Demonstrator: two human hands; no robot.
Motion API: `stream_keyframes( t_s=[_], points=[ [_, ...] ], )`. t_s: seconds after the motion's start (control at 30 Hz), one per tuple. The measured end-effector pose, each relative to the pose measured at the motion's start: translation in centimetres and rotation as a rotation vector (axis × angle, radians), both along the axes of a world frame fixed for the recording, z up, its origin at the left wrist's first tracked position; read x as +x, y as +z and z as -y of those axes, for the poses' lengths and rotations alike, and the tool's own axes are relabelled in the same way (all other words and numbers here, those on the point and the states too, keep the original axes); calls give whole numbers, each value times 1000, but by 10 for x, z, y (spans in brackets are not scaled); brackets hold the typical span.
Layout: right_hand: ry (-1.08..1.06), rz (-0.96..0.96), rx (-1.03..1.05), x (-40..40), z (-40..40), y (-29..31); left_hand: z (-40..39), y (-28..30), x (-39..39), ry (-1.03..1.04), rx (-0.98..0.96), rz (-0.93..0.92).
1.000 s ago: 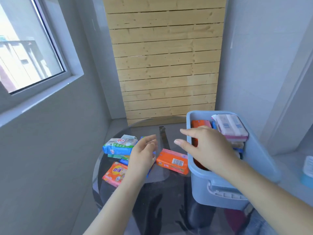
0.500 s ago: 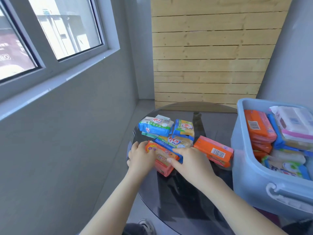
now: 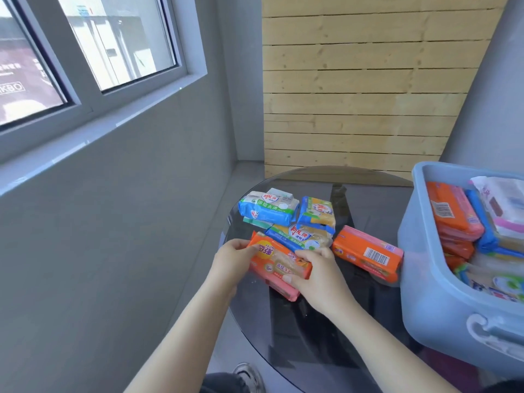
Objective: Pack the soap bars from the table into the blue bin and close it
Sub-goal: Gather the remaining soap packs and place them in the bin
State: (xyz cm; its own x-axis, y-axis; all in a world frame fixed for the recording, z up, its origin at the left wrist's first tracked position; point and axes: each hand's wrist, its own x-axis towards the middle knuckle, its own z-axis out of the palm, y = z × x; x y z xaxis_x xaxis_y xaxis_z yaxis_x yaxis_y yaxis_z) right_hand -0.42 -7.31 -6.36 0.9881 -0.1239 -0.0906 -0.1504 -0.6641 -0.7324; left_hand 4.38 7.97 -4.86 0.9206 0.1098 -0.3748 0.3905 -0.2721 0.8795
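An orange-and-pink soap pack (image 3: 276,263) lies at the near left of the round glass table (image 3: 317,333). My left hand (image 3: 231,260) grips its left end and my right hand (image 3: 319,275) grips its right end. Behind it lie a blue-and-yellow soap pack (image 3: 300,236), a blue-and-white pack (image 3: 268,208) and another blue-and-yellow pack (image 3: 317,212). An orange soap pack (image 3: 367,252) with a barcode rests against the blue bin (image 3: 433,282). The bin stands open at the right, holding several soap packs.
A grey wall with a window runs along the left, close to the table's edge. A wooden slat panel stands behind the table. A shoe (image 3: 249,375) shows on the floor below the table's near edge. No lid is in view.
The view swung left and down. Both hands moved from above the table to the orange-and-pink soap pack and closed on its two ends.
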Motion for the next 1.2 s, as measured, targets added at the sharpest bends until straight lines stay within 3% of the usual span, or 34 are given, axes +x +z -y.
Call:
stream_keyframes(
  t_s=[0.17, 0.3, 0.43, 0.57, 0.67, 0.8, 1.0, 1.1, 1.2],
  points=[
    [-80, 82, 285, -5, -4, 9, 2, 15, -4, 20, -279, 118],
    [-77, 150, 275, 1, 5, 33, 8, 33, 3, 20, -457, 208],
    [-59, 99, 339, 19, 20, 50, 29, 46, 19, 9, -453, 207],
    [-309, 201, 583, 42, 29, 56, 62, 54, 40, -41, -474, 253],
    [-466, 214, 469, 66, 38, 52, 81, 47, 48, -161, -295, 256],
    [-524, 187, 358, 90, 45, 35, 95, 33, 53, -290, -2, 264],
    [-589, 10, -9, 103, 51, 19, 107, 25, 57, -290, 263, 362],
    [-490, -86, 260, 105, 56, 22, 110, 29, 58, -270, 286, 318],
    [-494, -82, 493, 102, 55, 28, 111, 34, 57, -239, 153, 237]
  ],
)
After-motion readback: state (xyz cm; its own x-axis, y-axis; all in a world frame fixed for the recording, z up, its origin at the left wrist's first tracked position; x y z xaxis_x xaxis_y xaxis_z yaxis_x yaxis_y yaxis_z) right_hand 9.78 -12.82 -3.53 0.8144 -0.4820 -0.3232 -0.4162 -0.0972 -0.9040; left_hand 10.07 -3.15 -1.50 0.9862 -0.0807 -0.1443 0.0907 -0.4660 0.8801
